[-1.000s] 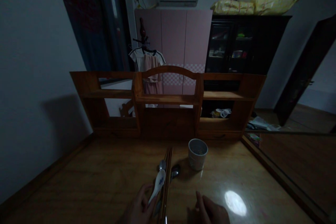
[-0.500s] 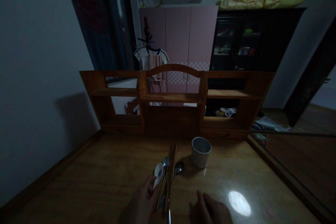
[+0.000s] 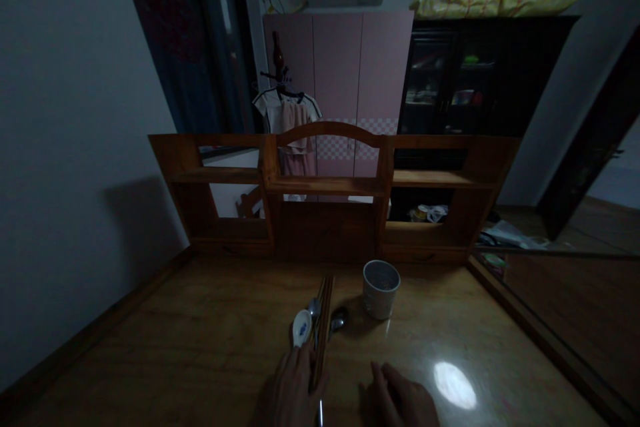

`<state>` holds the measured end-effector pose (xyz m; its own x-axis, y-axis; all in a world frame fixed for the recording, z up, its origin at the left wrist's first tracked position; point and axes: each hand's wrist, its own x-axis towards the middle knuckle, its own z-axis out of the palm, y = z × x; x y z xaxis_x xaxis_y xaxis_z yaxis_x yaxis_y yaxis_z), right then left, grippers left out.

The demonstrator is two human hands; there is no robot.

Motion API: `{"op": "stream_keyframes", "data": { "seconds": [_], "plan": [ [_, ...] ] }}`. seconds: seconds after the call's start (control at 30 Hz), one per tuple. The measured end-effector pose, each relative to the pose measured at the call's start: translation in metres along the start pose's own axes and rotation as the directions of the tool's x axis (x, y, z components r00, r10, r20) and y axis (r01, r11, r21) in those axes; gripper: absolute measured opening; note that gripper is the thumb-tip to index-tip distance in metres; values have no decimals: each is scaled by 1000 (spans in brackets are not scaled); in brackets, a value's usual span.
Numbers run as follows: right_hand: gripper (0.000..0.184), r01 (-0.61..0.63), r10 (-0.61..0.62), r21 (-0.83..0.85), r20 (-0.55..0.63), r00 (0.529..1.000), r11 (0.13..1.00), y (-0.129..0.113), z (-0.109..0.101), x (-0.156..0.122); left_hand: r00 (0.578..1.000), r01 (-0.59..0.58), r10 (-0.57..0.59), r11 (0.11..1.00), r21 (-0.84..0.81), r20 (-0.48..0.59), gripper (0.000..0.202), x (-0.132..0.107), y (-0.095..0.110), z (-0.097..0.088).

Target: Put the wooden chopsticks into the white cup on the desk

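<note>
My left hand (image 3: pixel 294 383) lies over the bundle of utensils, its fingers closed round the lower part of the wooden chopsticks (image 3: pixel 326 303). Just ahead of its fingers is a white ceramic spoon (image 3: pixel 301 327) with a blue mark in the bowl; the hand covers its handle. One metal spoon (image 3: pixel 314 307) lies left of the chopsticks, and another metal spoon (image 3: pixel 339 318) to their right. My right hand (image 3: pixel 406 397) rests on the table with loosely bent fingers, apart from the utensils and holding nothing. Beyond the hands, a grey metal cup (image 3: pixel 381 303) stands upright.
A wooden shelf unit (image 3: pixel 327 185) runs along the back of the wooden table (image 3: pixel 225 320). A wall (image 3: pixel 80 213) borders the left side, and a raised edge (image 3: pixel 530 327) the right. Bright light reflects off the tabletop near my right hand.
My left hand has shifted right, from pinching the white spoon to closing over the chopsticks. The spoon's bowl now faces up more. My right hand stays nearly still.
</note>
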<state>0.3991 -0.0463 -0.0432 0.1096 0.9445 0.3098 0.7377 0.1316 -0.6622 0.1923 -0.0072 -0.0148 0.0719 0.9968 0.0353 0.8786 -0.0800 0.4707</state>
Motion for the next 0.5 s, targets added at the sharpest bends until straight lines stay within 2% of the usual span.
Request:
{"op": "stream_keyframes", "data": {
  "seconds": [0.17, 0.37, 0.5],
  "plan": [
    [66, -20, 20, 20, 8, 1000, 1000, 4, 4, -1, 999, -35, 37, 996, 83, -19, 21, 1, 6, -9],
    [61, -40, 39, 11, 75, 996, 999, 6, 6, 0, 996, -35, 44, 994, 106, -83, 25, 5, 0, 1],
    [60, -30, 30, 10, 64, 998, 999, 10, 8, 0, 995, -39, 46, 997, 66, -93, 23, 5, -1, 2]
  ]
}}
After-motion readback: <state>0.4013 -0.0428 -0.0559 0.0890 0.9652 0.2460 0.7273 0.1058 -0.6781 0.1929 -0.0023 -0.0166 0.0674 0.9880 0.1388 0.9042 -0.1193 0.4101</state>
